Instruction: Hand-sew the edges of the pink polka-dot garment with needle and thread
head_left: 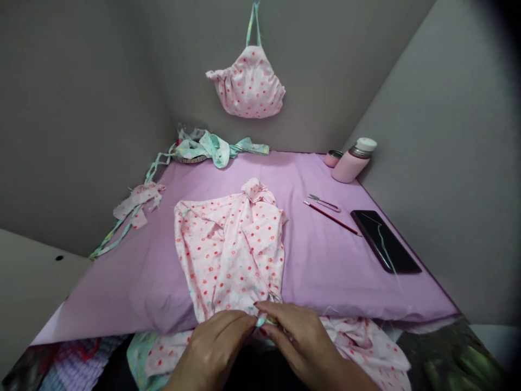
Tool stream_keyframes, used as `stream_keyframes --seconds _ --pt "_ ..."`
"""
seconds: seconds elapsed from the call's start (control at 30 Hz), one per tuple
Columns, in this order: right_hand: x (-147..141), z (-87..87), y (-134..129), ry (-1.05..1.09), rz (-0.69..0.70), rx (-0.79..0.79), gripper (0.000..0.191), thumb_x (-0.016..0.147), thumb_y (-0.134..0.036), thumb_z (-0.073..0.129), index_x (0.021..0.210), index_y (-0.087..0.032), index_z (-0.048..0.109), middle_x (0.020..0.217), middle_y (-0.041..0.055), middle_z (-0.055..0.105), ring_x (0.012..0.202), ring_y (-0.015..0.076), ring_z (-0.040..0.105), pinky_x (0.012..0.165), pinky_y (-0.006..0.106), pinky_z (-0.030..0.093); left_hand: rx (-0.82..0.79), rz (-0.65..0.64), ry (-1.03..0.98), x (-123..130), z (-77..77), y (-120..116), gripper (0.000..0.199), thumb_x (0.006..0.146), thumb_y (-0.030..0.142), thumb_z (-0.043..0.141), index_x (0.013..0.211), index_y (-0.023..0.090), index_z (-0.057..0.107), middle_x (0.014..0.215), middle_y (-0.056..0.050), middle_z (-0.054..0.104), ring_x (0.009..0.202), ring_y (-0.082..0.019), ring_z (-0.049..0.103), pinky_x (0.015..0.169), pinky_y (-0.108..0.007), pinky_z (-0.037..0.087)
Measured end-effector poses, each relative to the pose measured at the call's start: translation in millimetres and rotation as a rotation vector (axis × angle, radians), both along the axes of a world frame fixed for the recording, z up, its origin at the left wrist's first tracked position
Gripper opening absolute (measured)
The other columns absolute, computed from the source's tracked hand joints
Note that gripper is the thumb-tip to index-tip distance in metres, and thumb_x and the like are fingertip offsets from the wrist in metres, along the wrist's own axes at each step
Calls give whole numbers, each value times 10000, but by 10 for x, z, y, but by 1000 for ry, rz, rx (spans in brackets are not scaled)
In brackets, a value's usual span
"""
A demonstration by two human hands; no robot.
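The left grip (215, 343) is narrow, fingertips drawn together on a small pale green strip (261, 320), and the right grip (302, 332) meets it from the other side, thumb and forefinger set close about the same strip. The two hands nearly touch, low over the near edge of the surface (325, 255), which is spread with lilac cloth. Just what each fingertip presses is partly hidden from me.

The pink dotted cloth (232, 250) lies in front of the hands, creased and bunched at its far end, its near end running down to the fingers. More pink cloth (366, 347) spills below the edge on the right, and on the left a knitted piece (77, 361) shows beneath it.

Off to the right I see a pencil (332, 218) beside small snips (324, 203), then a dark phone (385, 241) nearer the edge. A pink bottle (350, 165) stands in the far right corner, next to its cup (334, 158). Green cloth ties (220, 147) are heaped at the far left, and on the wall hangs a gathered pink piece (253, 84) by green straps (249, 30).
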State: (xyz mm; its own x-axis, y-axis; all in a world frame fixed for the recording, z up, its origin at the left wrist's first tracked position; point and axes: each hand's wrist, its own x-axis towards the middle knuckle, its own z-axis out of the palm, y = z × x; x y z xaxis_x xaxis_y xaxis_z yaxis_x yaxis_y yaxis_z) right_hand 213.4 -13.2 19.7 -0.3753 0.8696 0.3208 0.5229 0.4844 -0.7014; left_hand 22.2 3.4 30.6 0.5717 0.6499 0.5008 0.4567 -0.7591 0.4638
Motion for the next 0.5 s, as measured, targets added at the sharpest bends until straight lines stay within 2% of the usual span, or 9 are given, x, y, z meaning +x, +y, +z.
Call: stream_keyframes --seconds 0.17,0.3,0.4,0.5 --pt "-11 8 -6 24 28 -44 186 840 -84 466 921 -159 616 809 33 676 738 146 626 653 227 457 -116 22 -13 13 -42 -25 199 942 220 356 1010 169 536 824 -35 694 746 -111 660 674 -175 529" --pt "-14 26 -10 37 4 -68 162 826 -75 472 867 -145 612 774 34 667 708 136 617 636 213 438 -140 82 36 3 0 -23 217 878 279 503 1061 163 509 892 -69 675 801 -170 650 673 -254 537" --pt "-25 30 3 38 5 -68 150 829 -89 475 823 -144 615 733 31 660 672 131 609 612 210 424 -181 107 54 12 17 -15 153 854 306 539 937 179 559 769 -40 667 688 -178 646 575 -269 525" --pt "-37 15 10 32 6 -79 160 832 -95 466 818 -144 618 720 32 657 672 136 609 611 216 421 -234 90 48 34 3 -13 162 890 275 473 815 195 592 657 -5 652 586 -154 627 501 -239 488"
